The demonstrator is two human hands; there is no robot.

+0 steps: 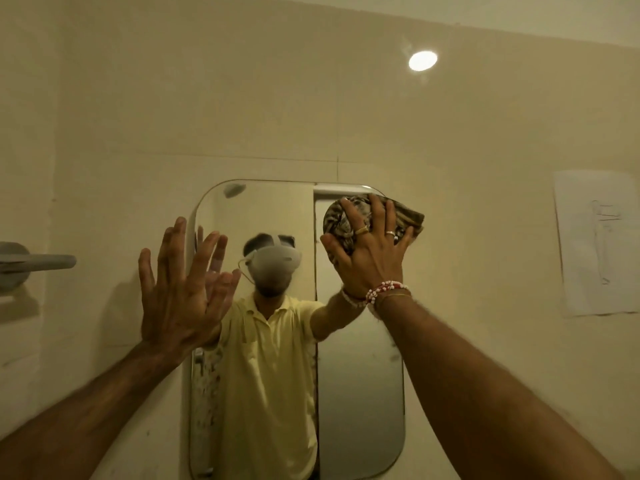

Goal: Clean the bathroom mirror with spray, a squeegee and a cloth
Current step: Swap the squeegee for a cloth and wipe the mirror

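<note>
A tall mirror with rounded corners hangs on the cream wall in front of me. My right hand presses a bunched brown striped cloth against the mirror's upper right corner. It wears two rings and beaded bracelets at the wrist. My left hand is flat with its fingers spread, at the mirror's left edge, holding nothing. The mirror reflects a person in a yellow polo shirt with a headset. No spray bottle or squeegee is in sight.
A grey bar fixture sticks out from the wall at the far left. A white paper sheet hangs on the wall at the right. A round ceiling light glows above.
</note>
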